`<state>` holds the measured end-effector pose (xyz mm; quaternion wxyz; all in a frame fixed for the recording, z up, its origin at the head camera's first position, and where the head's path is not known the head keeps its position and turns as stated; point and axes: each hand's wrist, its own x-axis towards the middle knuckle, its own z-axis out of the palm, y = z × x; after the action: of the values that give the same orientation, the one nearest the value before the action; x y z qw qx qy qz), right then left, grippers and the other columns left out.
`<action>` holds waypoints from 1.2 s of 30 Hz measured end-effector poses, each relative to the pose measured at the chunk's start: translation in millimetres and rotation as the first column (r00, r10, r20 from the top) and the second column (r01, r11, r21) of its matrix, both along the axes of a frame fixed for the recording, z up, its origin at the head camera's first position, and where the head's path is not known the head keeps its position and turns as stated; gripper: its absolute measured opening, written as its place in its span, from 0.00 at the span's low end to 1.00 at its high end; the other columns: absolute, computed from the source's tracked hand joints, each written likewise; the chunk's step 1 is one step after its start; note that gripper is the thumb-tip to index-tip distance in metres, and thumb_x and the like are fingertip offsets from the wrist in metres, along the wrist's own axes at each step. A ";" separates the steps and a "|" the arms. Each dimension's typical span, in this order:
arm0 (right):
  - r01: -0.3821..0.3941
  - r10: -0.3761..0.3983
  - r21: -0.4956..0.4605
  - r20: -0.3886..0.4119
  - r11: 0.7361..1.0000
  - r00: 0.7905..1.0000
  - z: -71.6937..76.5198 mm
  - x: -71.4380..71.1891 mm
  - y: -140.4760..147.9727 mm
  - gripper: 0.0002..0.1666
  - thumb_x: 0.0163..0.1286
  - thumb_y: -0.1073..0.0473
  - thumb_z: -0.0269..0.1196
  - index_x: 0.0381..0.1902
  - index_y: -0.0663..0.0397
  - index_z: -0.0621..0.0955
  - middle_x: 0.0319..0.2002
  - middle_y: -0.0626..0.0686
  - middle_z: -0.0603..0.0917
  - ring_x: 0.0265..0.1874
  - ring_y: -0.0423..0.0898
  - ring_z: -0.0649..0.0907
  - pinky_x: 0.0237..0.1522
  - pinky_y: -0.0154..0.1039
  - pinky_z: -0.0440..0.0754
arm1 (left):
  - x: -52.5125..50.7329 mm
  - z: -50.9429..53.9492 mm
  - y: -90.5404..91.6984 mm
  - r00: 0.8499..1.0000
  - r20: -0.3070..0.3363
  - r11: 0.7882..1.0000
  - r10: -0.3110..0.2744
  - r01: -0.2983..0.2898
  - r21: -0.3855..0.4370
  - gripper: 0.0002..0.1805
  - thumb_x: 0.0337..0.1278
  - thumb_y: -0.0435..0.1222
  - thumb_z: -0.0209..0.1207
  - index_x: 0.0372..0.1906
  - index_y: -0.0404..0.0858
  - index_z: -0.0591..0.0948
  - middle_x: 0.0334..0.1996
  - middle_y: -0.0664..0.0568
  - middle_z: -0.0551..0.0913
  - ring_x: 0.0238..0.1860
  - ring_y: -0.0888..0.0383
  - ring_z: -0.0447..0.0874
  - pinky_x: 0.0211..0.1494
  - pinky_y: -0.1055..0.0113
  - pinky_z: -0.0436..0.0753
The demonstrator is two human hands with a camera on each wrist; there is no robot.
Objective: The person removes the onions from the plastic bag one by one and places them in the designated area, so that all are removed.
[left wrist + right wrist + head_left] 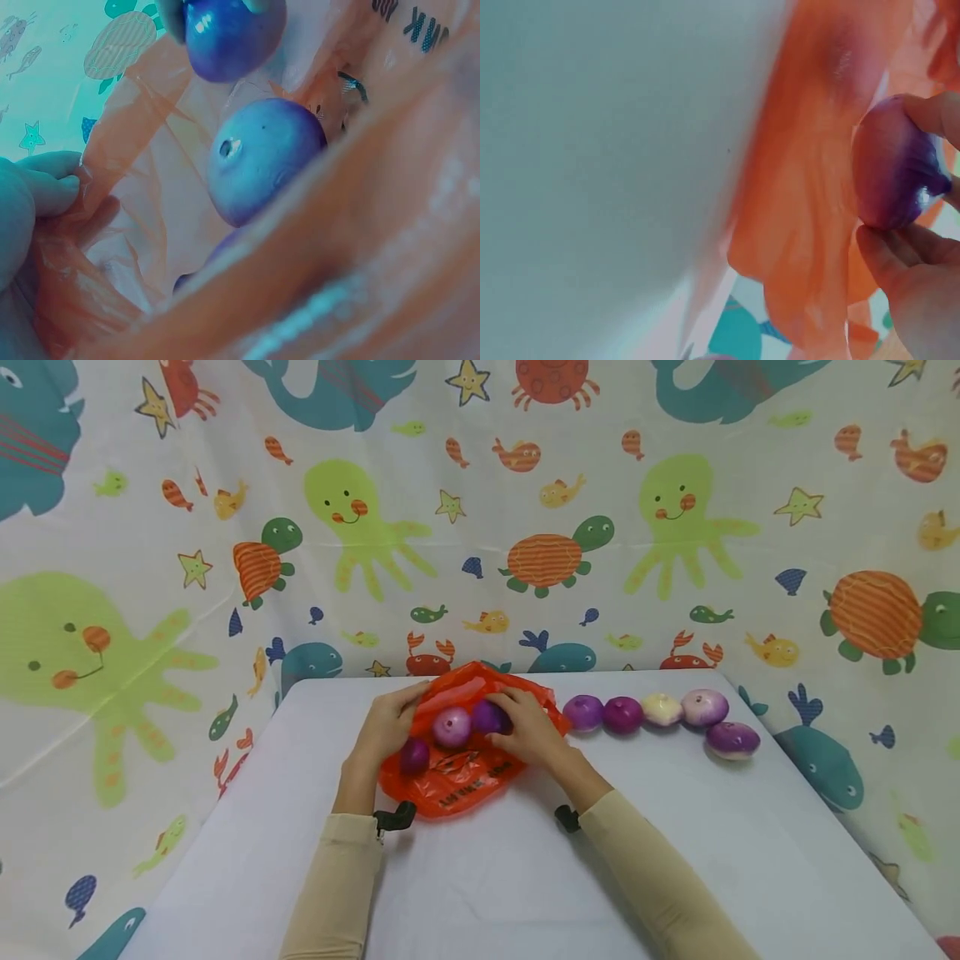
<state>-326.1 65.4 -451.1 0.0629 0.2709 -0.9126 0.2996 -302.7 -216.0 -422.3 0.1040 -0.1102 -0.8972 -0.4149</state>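
Observation:
A red plastic bag (pixel 442 797) with dark printing lies on the table with its mouth spread. My left hand (pixel 384 727) pinches the bag's edge between thumb and fingers, as the left wrist view shows. My right hand (pixel 531 728) grips a glossy purple onion (pixel 889 165) over the bag's mouth. Inside the bag sits a paler purple onion (pixel 452 727) with its round end facing up. A darker onion (pixel 414 757) lies near my left hand, partly covered by the bag's fold in the left wrist view.
Right of the bag, several onions stand in a line on the white table (pixel 480 893), among them a whitish onion (pixel 662 710) and a purple onion (pixel 732 741) nearest me. A curtain (pixel 480 493) printed with sea animals hangs behind the table.

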 end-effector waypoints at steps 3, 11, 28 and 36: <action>0.008 -0.009 -0.042 -0.037 0.999 0.999 2.7 6.3 7.9 0.41 0.64 0.51 0.74 0.74 0.41 0.74 0.74 0.55 0.72 0.71 0.57 0.70 0.65 0.59 0.82 | -1.2 -1.5 0.5 1.000 -0.012 1.000 -0.010 0.011 0.012 0.23 0.79 0.34 0.52 0.72 0.52 0.78 0.69 0.49 0.81 0.72 0.45 0.76 0.73 0.43 0.75; 0.035 -0.040 -0.077 -0.072 0.996 0.997 10.7 13.0 34.0 0.41 0.62 0.53 0.75 0.73 0.43 0.76 0.70 0.55 0.75 0.69 0.57 0.71 0.61 0.59 0.85 | -1.3 -1.2 0.5 1.000 -0.016 1.000 -0.008 0.008 0.009 0.23 0.79 0.35 0.52 0.72 0.53 0.78 0.69 0.49 0.81 0.72 0.43 0.76 0.73 0.42 0.75; 0.108 -0.111 -0.044 -0.058 0.993 0.992 19.5 20.5 77.1 0.40 0.65 0.51 0.74 0.73 0.40 0.74 0.73 0.57 0.71 0.70 0.59 0.71 0.60 0.62 0.84 | 1.0 -1.4 -0.7 1.000 -0.002 1.000 0.005 -0.005 0.003 0.24 0.79 0.35 0.52 0.73 0.53 0.77 0.69 0.48 0.80 0.72 0.43 0.76 0.72 0.41 0.76; 0.137 -0.139 -0.040 -0.057 0.990 0.989 23.4 21.4 95.3 0.40 0.65 0.52 0.75 0.73 0.42 0.74 0.73 0.58 0.71 0.71 0.61 0.71 0.60 0.65 0.83 | 1.2 0.5 -0.6 1.000 -0.013 1.000 -0.002 0.002 -0.002 0.23 0.80 0.36 0.53 0.72 0.53 0.78 0.68 0.48 0.81 0.71 0.43 0.77 0.73 0.41 0.75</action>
<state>-304.7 160.7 -427.6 0.1157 0.2146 -0.9213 0.3028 -301.5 -216.6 -421.8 0.1094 -0.1137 -0.8968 -0.4133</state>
